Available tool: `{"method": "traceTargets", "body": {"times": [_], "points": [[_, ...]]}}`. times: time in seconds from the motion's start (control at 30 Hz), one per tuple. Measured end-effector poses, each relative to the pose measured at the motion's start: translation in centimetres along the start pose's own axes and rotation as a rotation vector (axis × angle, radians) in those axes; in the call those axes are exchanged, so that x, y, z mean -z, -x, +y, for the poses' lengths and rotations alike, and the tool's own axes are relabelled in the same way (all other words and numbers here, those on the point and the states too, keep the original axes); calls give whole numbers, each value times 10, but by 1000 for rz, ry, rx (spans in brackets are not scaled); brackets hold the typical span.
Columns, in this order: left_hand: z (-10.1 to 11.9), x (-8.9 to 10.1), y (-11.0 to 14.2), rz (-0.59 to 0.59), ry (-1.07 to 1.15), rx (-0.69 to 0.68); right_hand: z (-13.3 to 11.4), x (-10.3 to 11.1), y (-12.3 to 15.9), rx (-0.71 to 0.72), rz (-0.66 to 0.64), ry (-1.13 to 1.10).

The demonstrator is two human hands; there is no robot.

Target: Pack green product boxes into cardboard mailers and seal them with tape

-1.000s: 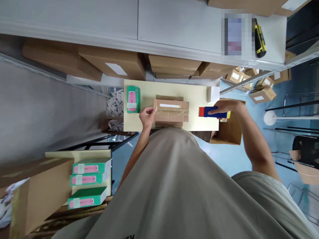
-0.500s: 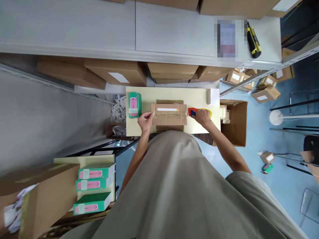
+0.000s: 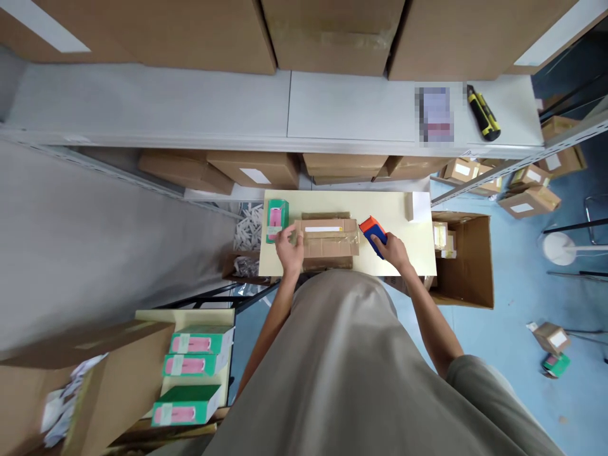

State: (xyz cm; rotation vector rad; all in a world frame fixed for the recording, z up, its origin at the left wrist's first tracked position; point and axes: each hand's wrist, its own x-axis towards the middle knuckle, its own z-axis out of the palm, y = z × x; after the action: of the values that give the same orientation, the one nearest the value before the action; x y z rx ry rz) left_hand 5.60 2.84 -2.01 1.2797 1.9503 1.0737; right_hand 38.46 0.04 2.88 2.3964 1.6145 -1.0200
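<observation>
A small cardboard box lies on the cream table in front of me, clear tape on its top and a white label strip across it. My left hand is at the box's left end, fingers bent and apart, the thumb beside the cardboard. To the right of the box, my right hand grips a blue and orange tape dispenser, which is tilted and apart from the box. A green box with a pink bottle picture stands just beyond my left hand.
A small white box sits at the table's back right. An open carton stands right of the table. On the shelf above lies a black and yellow cutter. Several green boxes are on a side table at lower left.
My right hand has turned the tape dispenser so its blue side shows. My left fingers have opened from a pinch at the box's left edge. The whole view has shifted.
</observation>
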Motion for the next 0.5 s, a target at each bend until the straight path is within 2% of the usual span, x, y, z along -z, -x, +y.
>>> {"method": "traceTargets", "body": {"times": [0.07, 0.13, 0.23, 0.3, 0.37, 0.43, 0.5], "points": [[25, -5, 7, -114, 112, -114, -4, 7, 3, 22, 28, -133], [56, -10, 14, -287, 231, -240, -13, 19, 6, 68, 52, -270], [106, -16, 21, -525, 329, -471, -36, 47, 9, 231, 128, -437], [137, -19, 19, -556, 341, -662, -56, 73, 10, 388, 207, -508], [165, -23, 10, -513, 328, -801, -79, 101, 8, 516, 298, -516], [188, -31, -6, -451, 329, -864, -103, 130, 0, 598, 397, -451], [206, -42, -27, -417, 344, -867, -127, 155, -17, 667, 505, -343]]}}
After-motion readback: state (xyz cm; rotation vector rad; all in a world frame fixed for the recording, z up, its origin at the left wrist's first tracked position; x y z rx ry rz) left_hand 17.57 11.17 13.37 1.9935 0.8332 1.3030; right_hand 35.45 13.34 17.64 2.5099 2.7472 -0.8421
